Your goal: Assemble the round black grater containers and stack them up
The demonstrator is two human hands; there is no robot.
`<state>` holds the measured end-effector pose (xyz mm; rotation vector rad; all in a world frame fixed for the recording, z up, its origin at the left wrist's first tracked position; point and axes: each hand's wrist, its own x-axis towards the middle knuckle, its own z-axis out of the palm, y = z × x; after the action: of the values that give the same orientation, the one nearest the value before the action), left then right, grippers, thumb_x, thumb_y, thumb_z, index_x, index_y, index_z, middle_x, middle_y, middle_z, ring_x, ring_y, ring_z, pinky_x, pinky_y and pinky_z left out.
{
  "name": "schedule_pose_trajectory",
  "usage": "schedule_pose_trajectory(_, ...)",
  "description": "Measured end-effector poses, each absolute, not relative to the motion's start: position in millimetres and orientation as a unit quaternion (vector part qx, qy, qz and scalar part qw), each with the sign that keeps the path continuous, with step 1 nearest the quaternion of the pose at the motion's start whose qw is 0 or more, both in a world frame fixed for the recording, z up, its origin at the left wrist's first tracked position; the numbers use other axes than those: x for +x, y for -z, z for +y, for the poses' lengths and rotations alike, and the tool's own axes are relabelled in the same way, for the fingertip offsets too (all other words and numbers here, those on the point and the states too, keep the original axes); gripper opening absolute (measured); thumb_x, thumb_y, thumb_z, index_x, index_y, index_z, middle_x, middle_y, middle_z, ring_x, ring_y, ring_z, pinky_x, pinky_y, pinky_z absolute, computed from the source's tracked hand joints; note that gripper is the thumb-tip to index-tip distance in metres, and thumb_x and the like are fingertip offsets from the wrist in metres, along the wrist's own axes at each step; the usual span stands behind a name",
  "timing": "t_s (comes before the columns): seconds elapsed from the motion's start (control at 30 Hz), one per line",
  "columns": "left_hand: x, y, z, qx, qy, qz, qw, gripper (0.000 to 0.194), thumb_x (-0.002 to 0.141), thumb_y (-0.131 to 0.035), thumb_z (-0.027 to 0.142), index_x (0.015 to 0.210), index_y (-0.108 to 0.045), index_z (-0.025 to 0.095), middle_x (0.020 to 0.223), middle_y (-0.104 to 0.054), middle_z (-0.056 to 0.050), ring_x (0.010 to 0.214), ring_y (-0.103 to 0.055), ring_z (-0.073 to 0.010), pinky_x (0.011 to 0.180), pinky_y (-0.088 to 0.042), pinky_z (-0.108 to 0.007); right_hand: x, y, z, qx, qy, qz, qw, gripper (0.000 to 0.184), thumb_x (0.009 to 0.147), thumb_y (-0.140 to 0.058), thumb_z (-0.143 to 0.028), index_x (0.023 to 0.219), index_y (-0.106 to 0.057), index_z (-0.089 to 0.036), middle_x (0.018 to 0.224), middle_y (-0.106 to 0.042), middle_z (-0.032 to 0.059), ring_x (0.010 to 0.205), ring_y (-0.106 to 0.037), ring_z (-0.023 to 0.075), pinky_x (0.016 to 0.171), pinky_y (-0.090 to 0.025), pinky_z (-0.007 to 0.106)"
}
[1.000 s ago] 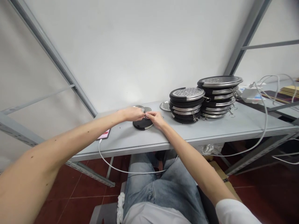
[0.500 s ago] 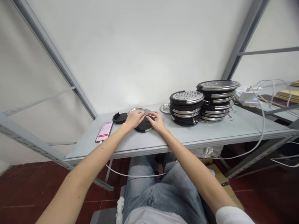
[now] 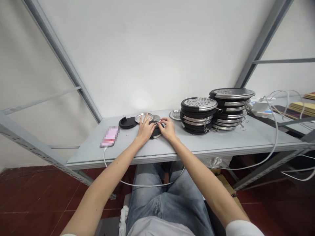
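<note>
My left hand (image 3: 145,129) lies on a round black disc with a steel rim (image 3: 155,133) on the grey table (image 3: 221,141), its fingers spread flat. A perforated steel plate (image 3: 155,117) sits just behind the disc. At the disc's right side my right hand (image 3: 167,127) has its fingers curled and pinched at a small metal part that I cannot make out. A black lid (image 3: 127,123) and a shiny steel ring (image 3: 140,117) lie just left of my left hand.
Two stacks of black and steel discs (image 3: 199,114) (image 3: 230,108) stand to the right, with a loose perforated plate (image 3: 175,114) beside them. A phone (image 3: 109,137) with a white cable lies at the left. Cables and boxes crowd the far right. Slanted metal frame bars flank the table.
My left hand has gone from pinching at the disc's top to lying flat with spread fingers. The view has shifted, baring the black lid and the phone.
</note>
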<state>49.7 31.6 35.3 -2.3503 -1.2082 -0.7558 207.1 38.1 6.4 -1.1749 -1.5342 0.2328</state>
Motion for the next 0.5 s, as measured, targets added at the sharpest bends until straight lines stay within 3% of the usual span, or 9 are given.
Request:
schedule_pose_trajectory(0.13, 50.8, -30.6, 28.7, -0.83, 0.291, -0.435, 0.194, 0.027, 0.095, -0.044, 0.026, 0.096, -0.069, 0.017, 0.138, -0.05, -0.015, 0.142, -0.024, -0.0315, 0.113, -0.022, -0.061, 206.0, -6.7, 34.5, -0.502, -0.079, -0.673, 0.537, 0.021, 0.085, -0.054, -0.034, 0.081, -0.069, -0.02, 0.103, -0.063, 0.0093, 0.1, -0.058, 0.0236, 0.087, -0.045, 0.036)
schedule_pose_trajectory(0.5, 51.8, -29.7, 21.7, -0.831, 0.285, -0.424, 0.219, 0.025, 0.094, -0.044, 0.022, 0.089, -0.068, 0.018, 0.135, -0.053, -0.012, 0.142, -0.025, -0.0313, 0.114, -0.017, -0.064, 199.2, -6.6, 31.3, -0.528, -0.064, -0.668, 0.52, 0.02, 0.084, -0.054, -0.034, 0.074, -0.066, -0.021, 0.101, -0.064, 0.0083, 0.097, -0.057, 0.0234, 0.085, -0.044, 0.036)
